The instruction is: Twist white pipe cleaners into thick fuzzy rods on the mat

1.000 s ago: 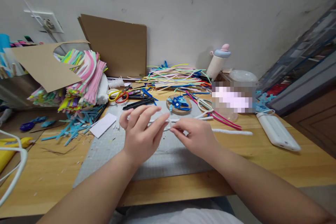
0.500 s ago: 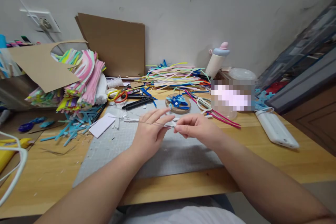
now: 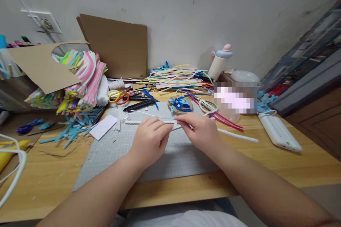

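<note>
Above the grey cutting mat (image 3: 106, 163) my two hands meet, fingertips close together. My left hand (image 3: 150, 142) is closed in a pinch on a white pipe cleaner, whose small end shows between the hands. My right hand (image 3: 202, 131) also pinches at this spot, thumb and forefinger together. From behind it a fuzzy white pipe cleaner (image 3: 238, 135) sticks out to the right. A thin pale wire (image 3: 149, 114) runs left from the right fingertips, over the left hand. Just beyond the hands, a round wooden disc bears a blue pipe-cleaner flower (image 3: 181, 103).
Scissors with yellow and orange handles (image 3: 119, 97) and a black pen-like tool (image 3: 140, 105) lie behind the mat. Colourful pipe cleaners (image 3: 178, 78) pile up by the wall. White-handled scissors (image 3: 208, 106) and a white power bank (image 3: 279, 131) are to the right.
My left fingers have curled from spread to pinching. The right hand has turned and shifted slightly, and the white pipe cleaner now shows to its right.
</note>
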`<state>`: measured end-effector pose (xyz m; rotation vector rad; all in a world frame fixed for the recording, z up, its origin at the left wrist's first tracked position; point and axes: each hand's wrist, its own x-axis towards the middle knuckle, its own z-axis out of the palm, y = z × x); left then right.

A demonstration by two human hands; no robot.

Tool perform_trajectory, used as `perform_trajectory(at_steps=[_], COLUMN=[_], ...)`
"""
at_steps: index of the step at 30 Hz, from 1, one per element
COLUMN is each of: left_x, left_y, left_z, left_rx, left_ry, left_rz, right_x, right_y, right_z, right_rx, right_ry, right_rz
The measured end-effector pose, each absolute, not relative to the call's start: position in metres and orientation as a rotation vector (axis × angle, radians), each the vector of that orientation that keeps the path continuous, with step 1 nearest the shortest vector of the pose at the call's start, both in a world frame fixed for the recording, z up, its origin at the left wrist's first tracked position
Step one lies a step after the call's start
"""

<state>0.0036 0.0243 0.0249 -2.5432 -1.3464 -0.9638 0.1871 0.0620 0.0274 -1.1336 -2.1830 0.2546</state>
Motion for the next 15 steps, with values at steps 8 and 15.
perform_trajectory(at_steps=[8,15], left_x=[-0.004,0.0], left_y=[0.023,0.012], left_z=[0.036,0.028], left_rx=[-2.16,-2.526], left_ry=[-1.31,-0.968], left_rz=[-1.04,-1.314], right_x=[0.182,0.185], right_y=[0.049,0.06], right_z=[0.034,0.032], right_rx=[-1.03,-1.172], right_ry=[-2.412,-1.911], right_rz=[0.139,0.523])
